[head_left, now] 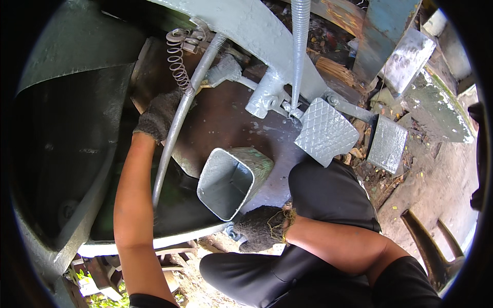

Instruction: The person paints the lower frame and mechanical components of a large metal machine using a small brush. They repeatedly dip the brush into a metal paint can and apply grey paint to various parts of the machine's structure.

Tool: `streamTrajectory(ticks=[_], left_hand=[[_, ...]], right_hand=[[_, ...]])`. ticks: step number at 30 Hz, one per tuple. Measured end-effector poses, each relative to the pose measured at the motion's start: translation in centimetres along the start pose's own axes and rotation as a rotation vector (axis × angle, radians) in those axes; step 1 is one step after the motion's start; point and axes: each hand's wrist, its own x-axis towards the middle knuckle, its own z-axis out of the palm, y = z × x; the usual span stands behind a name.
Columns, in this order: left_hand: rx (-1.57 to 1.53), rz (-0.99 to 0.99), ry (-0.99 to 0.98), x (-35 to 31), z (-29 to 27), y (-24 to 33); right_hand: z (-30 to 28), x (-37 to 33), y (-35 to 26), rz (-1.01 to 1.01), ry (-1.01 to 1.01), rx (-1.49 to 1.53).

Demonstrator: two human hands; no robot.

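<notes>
My left hand [157, 116], in a dark knitted glove, reaches into the metal machine body beside a long grey rod [179, 117]. Its fingers are mostly hidden behind the rod, just below a rusty coil spring [177, 61]. Low in the middle, my right hand [258, 229], gloved the same way, is closed at the machine's lower rim [154, 241]. A small blue-grey fitting [233, 232] shows at its fingertips; what the fingers grip is largely hidden. Just above that hand sticks up an open square metal tube [222, 186].
A grey pedal with a diamond tread [327, 132] and a second pedal [387, 143] stand right of the tube. A long tight spring [299, 49] hangs from above. My bent knee [328, 192] is close beneath the pedals. Brown metal prongs [429, 251] rise at lower right.
</notes>
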Motion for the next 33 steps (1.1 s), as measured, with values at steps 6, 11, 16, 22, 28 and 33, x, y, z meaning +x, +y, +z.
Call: streamTrajectory(ticks=[6,11,16,22,28,33], left_hand=[[-1.015,-0.502,-0.178,-1.0,0.8,-0.8],[-1.302,-0.499,-0.336,-0.9,0.8,1.3],[-1.328,-0.303,-0.486,-1.0,0.0,2.2],[-1.276,-0.342,-0.438,-1.2,-1.4,2.1],[-0.926,-0.206,-0.272,-1.0,-1.6,2.0],[-0.655,-0.289,-0.185,0.8,-1.5,-0.1]], right_hand=[[-0.6,-0.3,-0.2,0.023,0.010,0.051],[-0.7,-0.4,-0.4,0.026,0.029,0.040],[-0.1,0.4,0.1,0.084,-0.047,0.023],[1.0,0.8,0.9,0.038,0.058,0.026],[1.7,1.1,1.1,0.040,0.110,0.033],[1.8,1.5,1.6,0.024,0.058,0.049]])
